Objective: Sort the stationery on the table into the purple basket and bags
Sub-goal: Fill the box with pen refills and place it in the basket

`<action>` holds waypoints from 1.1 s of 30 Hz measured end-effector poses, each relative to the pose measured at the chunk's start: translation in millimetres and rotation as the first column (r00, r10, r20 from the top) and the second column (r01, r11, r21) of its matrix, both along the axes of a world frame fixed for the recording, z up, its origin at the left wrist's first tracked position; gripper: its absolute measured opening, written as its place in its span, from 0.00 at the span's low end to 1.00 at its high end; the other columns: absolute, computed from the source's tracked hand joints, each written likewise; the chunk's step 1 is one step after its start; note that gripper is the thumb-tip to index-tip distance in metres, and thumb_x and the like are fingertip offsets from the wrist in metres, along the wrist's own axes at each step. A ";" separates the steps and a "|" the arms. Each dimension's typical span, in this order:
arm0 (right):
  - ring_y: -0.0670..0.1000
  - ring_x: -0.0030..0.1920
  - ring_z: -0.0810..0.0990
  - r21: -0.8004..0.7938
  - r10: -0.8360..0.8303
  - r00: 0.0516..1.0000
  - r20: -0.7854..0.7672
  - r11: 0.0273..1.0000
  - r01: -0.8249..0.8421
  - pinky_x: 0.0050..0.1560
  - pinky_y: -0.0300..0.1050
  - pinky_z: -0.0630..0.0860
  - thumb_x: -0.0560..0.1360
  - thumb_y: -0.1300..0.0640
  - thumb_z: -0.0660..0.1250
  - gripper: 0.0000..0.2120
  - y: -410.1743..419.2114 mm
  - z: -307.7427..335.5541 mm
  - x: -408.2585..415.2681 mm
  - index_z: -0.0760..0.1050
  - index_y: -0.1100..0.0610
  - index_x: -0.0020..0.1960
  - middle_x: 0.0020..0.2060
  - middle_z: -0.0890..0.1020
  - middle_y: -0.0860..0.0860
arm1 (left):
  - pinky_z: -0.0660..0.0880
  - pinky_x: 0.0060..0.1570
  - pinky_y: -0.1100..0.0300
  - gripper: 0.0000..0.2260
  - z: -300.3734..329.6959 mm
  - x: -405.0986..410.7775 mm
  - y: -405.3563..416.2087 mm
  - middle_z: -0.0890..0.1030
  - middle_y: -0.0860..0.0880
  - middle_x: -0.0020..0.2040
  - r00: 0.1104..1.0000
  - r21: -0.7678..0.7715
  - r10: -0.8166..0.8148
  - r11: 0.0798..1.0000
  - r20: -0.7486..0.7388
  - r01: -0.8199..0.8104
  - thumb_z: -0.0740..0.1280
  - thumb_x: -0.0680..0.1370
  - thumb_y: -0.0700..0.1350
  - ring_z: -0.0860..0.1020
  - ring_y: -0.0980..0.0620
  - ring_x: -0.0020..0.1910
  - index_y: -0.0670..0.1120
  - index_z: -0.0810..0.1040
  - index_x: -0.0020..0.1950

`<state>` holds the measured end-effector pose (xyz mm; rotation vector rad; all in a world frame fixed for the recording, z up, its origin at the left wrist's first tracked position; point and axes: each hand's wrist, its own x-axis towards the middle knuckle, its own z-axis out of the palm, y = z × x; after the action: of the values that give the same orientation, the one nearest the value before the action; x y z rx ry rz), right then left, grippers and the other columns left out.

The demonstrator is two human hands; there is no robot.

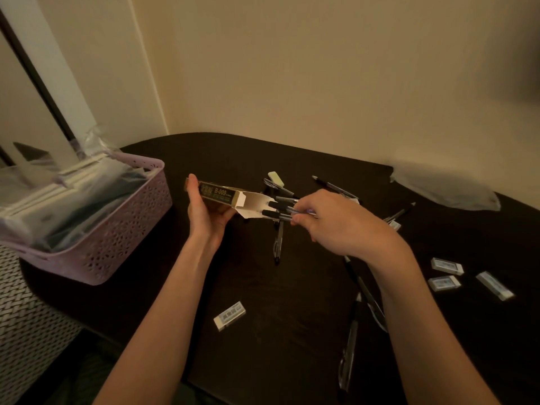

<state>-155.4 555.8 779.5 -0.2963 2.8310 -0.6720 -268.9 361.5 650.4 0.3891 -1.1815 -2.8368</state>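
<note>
My left hand [204, 213] holds a gold pen box [222, 194] marked B-009, its flap end open toward the right. My right hand [336, 223] grips a bundle of black-capped pens [277, 210] whose tips sit at the box's open mouth. The purple basket [117, 241] stands at the table's left edge, filled with clear bags and white packs. Loose pens [350, 340] and wrapped erasers [229, 315] lie scattered on the dark table [292, 287].
A clear plastic bag [444, 187] lies at the far right by the wall. Three erasers [447, 266] sit at the right edge, one pale eraser [276, 178] beyond the box. A woven white surface [23, 317] is below the basket.
</note>
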 end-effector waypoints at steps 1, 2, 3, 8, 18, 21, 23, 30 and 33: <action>0.45 0.37 0.74 0.023 0.003 1.000 0.002 1.000 -0.003 0.38 0.41 0.69 0.81 0.51 0.58 0.07 0.3 -0.7 -0.6 0.75 0.47 0.50 0.36 0.75 0.46 | 0.80 0.44 0.53 0.32 1.6 0.9 0.8 0.76 0.40 0.64 1.000 -0.013 0.005 1.000 0.001 -0.005 0.62 0.77 0.64 0.79 0.45 0.59 0.44 0.66 0.72; 0.45 0.37 0.74 0.034 0.008 1.000 0.011 0.999 -0.008 0.38 0.41 0.68 0.81 0.51 0.58 0.07 1.0 -1.0 -1.0 0.75 0.47 0.51 0.36 0.75 0.46 | 0.81 0.43 0.54 0.31 2.3 1.7 1.2 0.76 0.41 0.63 1.000 -0.029 0.011 1.000 0.003 -0.011 0.62 0.77 0.63 0.79 0.45 0.58 0.44 0.66 0.72; 0.45 0.38 0.74 0.038 0.010 1.000 0.015 0.999 -0.010 0.38 0.41 0.69 0.81 0.51 0.58 0.08 2.1 -0.9 -1.1 0.76 0.47 0.52 0.36 0.75 0.46 | 0.81 0.43 0.54 0.30 3.7 2.9 2.4 0.77 0.41 0.62 1.000 -0.043 0.017 0.999 0.007 -0.016 0.61 0.78 0.63 0.79 0.45 0.58 0.44 0.66 0.72; 0.44 0.42 0.75 0.070 -0.036 0.996 -0.076 0.997 0.041 0.44 0.43 0.72 0.81 0.52 0.59 0.09 6.1 1.7 -2.4 0.77 0.48 0.57 0.42 0.78 0.46 | 0.81 0.42 0.54 0.30 7.0 2.7 2.7 0.77 0.42 0.60 1.000 -0.041 0.004 0.999 0.018 -0.003 0.62 0.77 0.62 0.79 0.46 0.56 0.44 0.66 0.72; 0.46 0.34 0.72 0.019 -0.146 0.987 0.070 0.989 0.145 0.33 0.40 0.67 0.82 0.51 0.58 0.08 -12.5 -26.9 -24.2 0.68 0.54 0.47 0.38 0.73 0.49 | 0.76 0.59 0.42 0.37 6.4 5.4 5.0 0.71 0.38 0.67 0.988 -0.052 -0.154 0.987 -0.013 0.153 0.68 0.72 0.64 0.77 0.37 0.62 0.49 0.59 0.75; 0.47 0.37 0.73 -0.105 -0.226 0.970 0.096 0.966 0.235 0.30 0.39 0.64 0.81 0.54 0.60 0.16 -12.4 -29.8 -28.4 0.59 0.57 0.64 0.47 0.73 0.53 | 0.78 0.56 0.46 0.31 8.4 9.8 3.6 0.72 0.37 0.67 0.980 0.032 -0.191 0.981 -0.058 0.193 0.65 0.76 0.58 0.79 0.37 0.60 0.43 0.63 0.73; 0.49 0.43 0.73 -0.104 -0.248 0.966 0.074 0.961 0.255 0.31 0.39 0.64 0.80 0.56 0.60 0.21 -11.8 -31.5 -29.8 0.56 0.59 0.68 0.53 0.70 0.55 | 0.79 0.54 0.48 0.27 12.0 13.2 5.1 0.74 0.36 0.66 0.967 0.008 -0.242 0.970 -0.082 0.244 0.65 0.77 0.55 0.80 0.38 0.59 0.42 0.66 0.72; 0.43 0.41 0.69 -0.204 -0.212 0.969 -0.126 0.962 0.183 0.37 0.31 0.67 0.78 0.60 0.66 0.11 -20.1 -31.3 -25.9 0.73 0.55 0.59 0.60 0.64 0.51 | 0.78 0.57 0.46 0.24 18.8 18.5 11.5 0.75 0.36 0.65 0.946 0.019 -0.319 0.947 -0.051 0.320 0.65 0.78 0.54 0.80 0.38 0.58 0.45 0.67 0.70; 0.42 0.51 0.71 -0.272 -0.277 0.916 -0.290 0.942 0.199 0.49 0.33 0.67 0.74 0.57 0.71 0.11 -25.9 -39.8 -29.5 0.77 0.52 0.56 0.58 0.68 0.48 | 0.78 0.56 0.45 0.26 20.5 20.7 12.1 0.76 0.34 0.64 0.921 0.038 -0.384 0.921 -0.070 0.387 0.67 0.76 0.52 0.80 0.35 0.58 0.46 0.65 0.71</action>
<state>-184.9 529.8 739.7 -0.1013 3.1345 -1.1138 -248.2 373.6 670.9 0.0720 -1.3030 -3.1866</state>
